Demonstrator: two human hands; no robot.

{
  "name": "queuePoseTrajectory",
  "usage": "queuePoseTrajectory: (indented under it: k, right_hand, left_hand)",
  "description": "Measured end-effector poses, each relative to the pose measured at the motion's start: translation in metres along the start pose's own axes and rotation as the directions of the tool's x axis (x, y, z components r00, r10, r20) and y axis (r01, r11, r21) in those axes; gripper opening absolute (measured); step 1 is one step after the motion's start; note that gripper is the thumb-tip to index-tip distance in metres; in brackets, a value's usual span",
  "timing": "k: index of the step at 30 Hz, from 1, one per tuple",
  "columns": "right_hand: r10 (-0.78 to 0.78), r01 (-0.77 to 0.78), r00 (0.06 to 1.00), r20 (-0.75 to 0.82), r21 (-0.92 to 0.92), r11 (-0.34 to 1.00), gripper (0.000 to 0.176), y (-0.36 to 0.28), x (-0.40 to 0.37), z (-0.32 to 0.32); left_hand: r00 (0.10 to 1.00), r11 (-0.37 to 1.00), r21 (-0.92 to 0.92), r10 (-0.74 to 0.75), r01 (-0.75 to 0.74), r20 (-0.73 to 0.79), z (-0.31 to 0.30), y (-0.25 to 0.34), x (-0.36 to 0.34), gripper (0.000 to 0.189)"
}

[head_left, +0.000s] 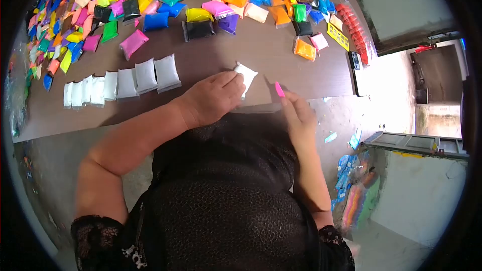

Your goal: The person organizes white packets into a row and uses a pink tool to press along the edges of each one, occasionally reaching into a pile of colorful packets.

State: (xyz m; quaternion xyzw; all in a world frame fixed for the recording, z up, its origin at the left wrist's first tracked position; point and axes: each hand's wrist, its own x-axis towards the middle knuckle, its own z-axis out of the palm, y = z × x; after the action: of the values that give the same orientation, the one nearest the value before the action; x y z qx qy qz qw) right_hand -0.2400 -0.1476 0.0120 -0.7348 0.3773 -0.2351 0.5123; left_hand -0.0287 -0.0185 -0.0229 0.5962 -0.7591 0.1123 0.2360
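My left hand [221,95] is closed on a small white packet [247,76] near the table's front edge, its fingers covering the packet's left side. To the right, apart from that packet, my right hand [300,113] pinches a small bright pink plastic piece [279,90]. Its narrow tip points up and away from me; the lower end is hidden in my fingers. A row of several similar white packets [144,76] lies on the table left of my left hand, the leftmost ones close together or overlapping.
Many colourful packets [218,7] cover the back and left of the brown table [201,56]. An orange packet [305,49], a yellow printed card [338,36], red items in clear plastic [355,32] and a phone-like black object [355,61] lie at the right. Blue scraps [346,170] are on the floor.
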Motion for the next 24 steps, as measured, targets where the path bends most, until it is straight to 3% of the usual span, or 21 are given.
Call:
queuePoseTrajectory:
  k: [1,7,10,14,19,21,24]
  right_hand:
    - [-0.111,0.106,0.994,-0.012,-0.229,0.968,0.017,-0.008,0.005,0.005]
    - [-0.253,0.256,0.966,0.059,-0.381,0.889,0.009,-0.014,0.032,0.045]
    - [-0.321,0.339,0.933,0.162,-0.694,0.635,0.012,-0.018,0.042,0.053]
    - [-0.367,0.326,0.925,0.099,-0.7,0.635,0.007,-0.018,0.057,0.045]
    - [-0.33,0.401,0.91,0.251,-0.734,0.548,0.007,-0.032,0.061,0.052]
    - [-0.334,0.325,0.933,0.138,-0.722,0.611,0.007,-0.037,0.071,0.05]
    - [-0.381,0.463,0.879,0.286,-0.701,0.543,0.006,-0.041,0.068,0.058]
  left_hand:
    - [0.999,0.999,0.033,0.034,-0.034,0.028,-0.003,-0.001,0.002,0.032]
    - [0.986,0.967,0.204,0.163,-0.155,-0.022,0.004,-0.008,0.002,0.028]
    - [0.988,0.972,0.184,0.153,-0.145,-0.025,0.0,-0.007,0.004,0.028]
    - [0.994,0.993,0.062,0.095,-0.099,0.061,-0.007,-0.007,-0.002,0.034]
    - [0.985,0.993,0.034,0.108,-0.114,0.131,-0.011,-0.013,-0.005,0.039]
    - [0.985,0.995,0.007,0.098,-0.1,0.145,-0.008,-0.013,-0.006,0.039]
    - [0.986,0.996,-0.001,0.085,-0.086,0.141,-0.005,-0.015,-0.007,0.039]
